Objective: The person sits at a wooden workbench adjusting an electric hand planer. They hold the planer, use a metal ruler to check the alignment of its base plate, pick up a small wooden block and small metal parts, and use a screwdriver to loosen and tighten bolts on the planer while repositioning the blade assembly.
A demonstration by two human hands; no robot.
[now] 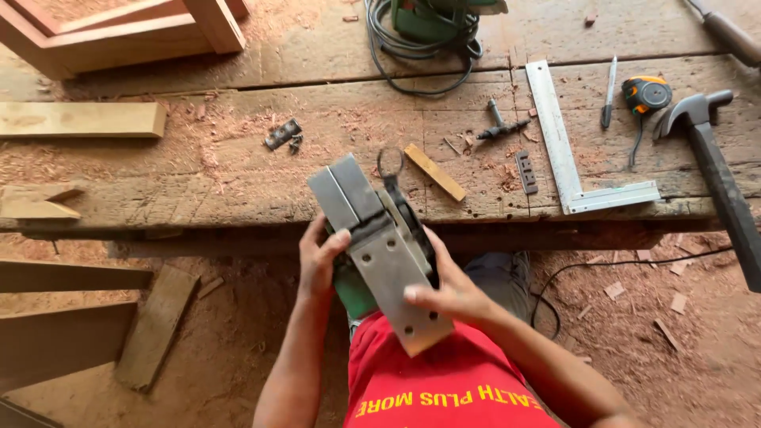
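Note:
I hold an electric hand planer [379, 246] upside down over my lap, its grey metal sole facing up and its green body underneath. My left hand [319, 257] grips its left side, thumb on the sole near the blade slot. My right hand [448, 287] holds the right side, thumb pressed on the rear sole plate. A metal ring [390, 163] shows at the planer's far end, against the edge of the worn wooden workbench [238, 166].
On the bench lie a steel try square [567, 158], a small dark blade [526, 172], a wood strip [434, 172], a socket wrench [502, 127], a pen [609, 95], a tape measure [646, 93], a hammer [717, 170], a coiled cable [420, 43]. Wood offcuts and shavings cover the left and the floor.

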